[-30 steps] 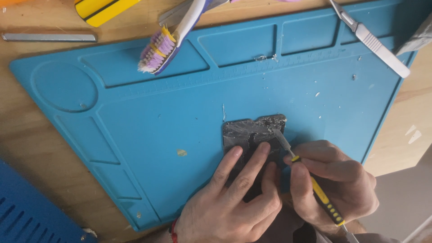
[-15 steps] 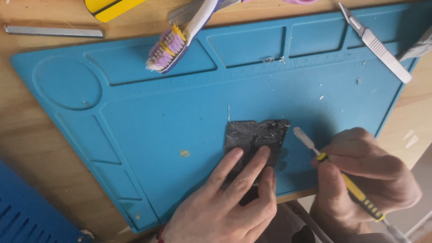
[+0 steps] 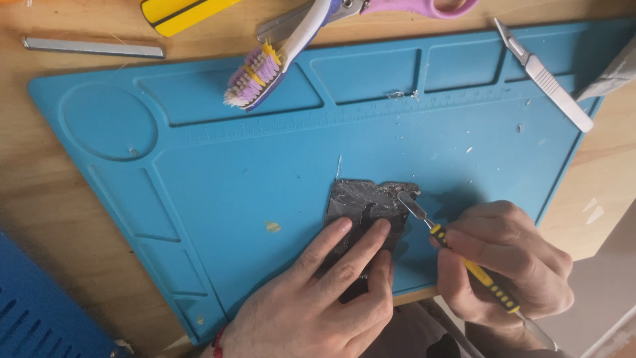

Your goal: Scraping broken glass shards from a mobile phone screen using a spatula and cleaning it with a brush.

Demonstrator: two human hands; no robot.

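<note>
Left hand [image 3: 324, 292] lay flat, pinning the dark thin panel [image 3: 368, 209] (looked brittle, light); right hand [image 3: 507, 265] gripped the pry tool [image 3: 457, 255] at the panel's edge.

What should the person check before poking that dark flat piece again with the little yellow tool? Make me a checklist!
1. Left hand pinning the dark flat piece to the blue mat: ok, fingers press flat on it.
2. Right hand gripping the yellow-handled tool: ok, held like a pen.
3. Tool's metal tip at the piece's right edge: ok, it appears to touch there.
4. Left fingertips away from the tip: not ok, they lie close beside it.
5. Scalpel out of the hands' way: ok, it lies at the mat's far right corner.
6. Tip under the piece's top layer: cannot tell.
</note>
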